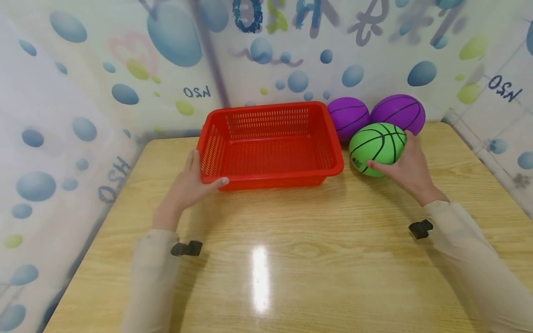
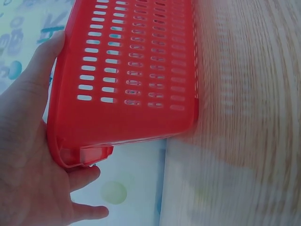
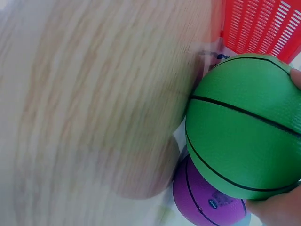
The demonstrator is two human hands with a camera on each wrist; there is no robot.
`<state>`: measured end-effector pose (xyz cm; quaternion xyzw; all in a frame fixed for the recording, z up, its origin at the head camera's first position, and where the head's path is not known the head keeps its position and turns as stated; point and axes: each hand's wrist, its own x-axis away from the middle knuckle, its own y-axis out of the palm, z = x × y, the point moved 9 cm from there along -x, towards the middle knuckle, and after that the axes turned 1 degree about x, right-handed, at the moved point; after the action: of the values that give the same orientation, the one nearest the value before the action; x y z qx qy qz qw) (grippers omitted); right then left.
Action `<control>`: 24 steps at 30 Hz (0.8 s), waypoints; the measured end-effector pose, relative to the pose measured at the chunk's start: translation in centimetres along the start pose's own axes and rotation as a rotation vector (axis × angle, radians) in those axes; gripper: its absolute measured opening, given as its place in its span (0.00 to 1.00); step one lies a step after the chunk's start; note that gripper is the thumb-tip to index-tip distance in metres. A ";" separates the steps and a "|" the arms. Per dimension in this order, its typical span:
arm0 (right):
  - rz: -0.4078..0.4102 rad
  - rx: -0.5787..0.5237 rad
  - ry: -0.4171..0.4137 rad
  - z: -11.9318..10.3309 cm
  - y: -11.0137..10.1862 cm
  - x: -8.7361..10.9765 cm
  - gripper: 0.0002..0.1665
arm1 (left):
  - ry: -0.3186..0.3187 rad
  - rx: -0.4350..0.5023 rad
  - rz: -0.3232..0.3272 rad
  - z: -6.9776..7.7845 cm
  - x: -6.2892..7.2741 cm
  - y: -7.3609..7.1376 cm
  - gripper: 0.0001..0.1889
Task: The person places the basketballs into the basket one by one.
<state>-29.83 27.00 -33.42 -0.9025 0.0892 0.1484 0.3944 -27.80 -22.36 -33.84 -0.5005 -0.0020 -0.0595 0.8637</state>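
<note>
A red plastic basket (image 1: pixel 275 177) with slotted walls stands on the table near the back wall. My left hand (image 1: pixel 183 189) grips its front left corner, the thumb along the front rim and the fingers round the left side. To the right of the basket, my right hand (image 1: pixel 412 173) holds a green basketball (image 1: pixel 376 144) with black lines, thumb in front and fingers on its far right side. Behind the green ball sit two purple basketballs, one by the basket (image 1: pixel 346 115) and the other farther right (image 1: pixel 397 110). In the right wrist view the green ball (image 3: pixel 244 127) overlaps a purple one.
The wooden table (image 1: pixel 291 249) stretches from the wall toward me, with a bright light reflection on its front half. A printed wall (image 1: pixel 233 78) with blue and green spots closes off the back and both sides. Black straps show at both wrists.
</note>
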 end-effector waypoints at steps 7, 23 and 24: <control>0.048 -0.037 -0.010 -0.9 -1.1 0.0 0.57 | 0.010 0.025 0.012 0.1 0.0 0.0 0.61; 0.120 -0.052 0.016 -4.3 -3.8 -0.9 0.60 | 0.036 0.083 0.015 -0.1 -0.3 0.1 0.61; 0.131 -0.064 0.013 -4.5 -3.9 -1.0 0.59 | 0.041 0.083 0.016 -0.1 -0.3 0.1 0.61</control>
<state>-28.76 26.31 -27.50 -0.9077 0.1459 0.1709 0.3543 -28.07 -22.37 -34.02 -0.4631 0.0172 -0.0624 0.8840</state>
